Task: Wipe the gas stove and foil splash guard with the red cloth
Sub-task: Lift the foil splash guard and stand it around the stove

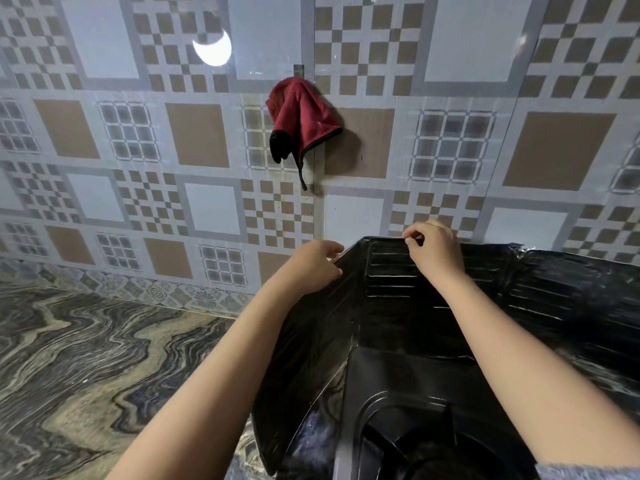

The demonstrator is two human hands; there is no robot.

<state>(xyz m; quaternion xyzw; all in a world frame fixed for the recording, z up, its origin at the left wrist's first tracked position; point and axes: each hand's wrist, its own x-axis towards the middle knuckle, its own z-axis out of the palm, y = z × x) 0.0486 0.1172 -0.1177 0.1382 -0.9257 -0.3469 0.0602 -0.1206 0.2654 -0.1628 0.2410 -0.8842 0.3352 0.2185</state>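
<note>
Red cloth (pixel 304 116), the wiping tool, hangs bunched from a small hook (pixel 298 70) on the tiled wall (pixel 201 133), above both hands and well apart from them. I judge it is kept there to dry and to stay off the table, and neither hand has taken it up yet. Both hands are instead on the black foil splash guard (pixel 391 299). My left hand (pixel 313 261) grips the top edge of the side panel just beside the corner fold, fingers curled over the rim. My right hand (pixel 436 252) pinches the top edge of the back panel between thumb and curled fingers. The two grips sit either side of the fold, which I read as a way to steady or reposition a thin, floppy sheet without creasing it. The guard stands folded round the gas stove (pixel 398 386), whose dark top lies below and between my forearms. Set this way, the panels shield the wall behind and the marbled table (pixel 86 358) to the left of my left hand from spatter. Wiping has not begun; in my judgement the next move calls for freeing one hand to reach up for the cloth.
</note>
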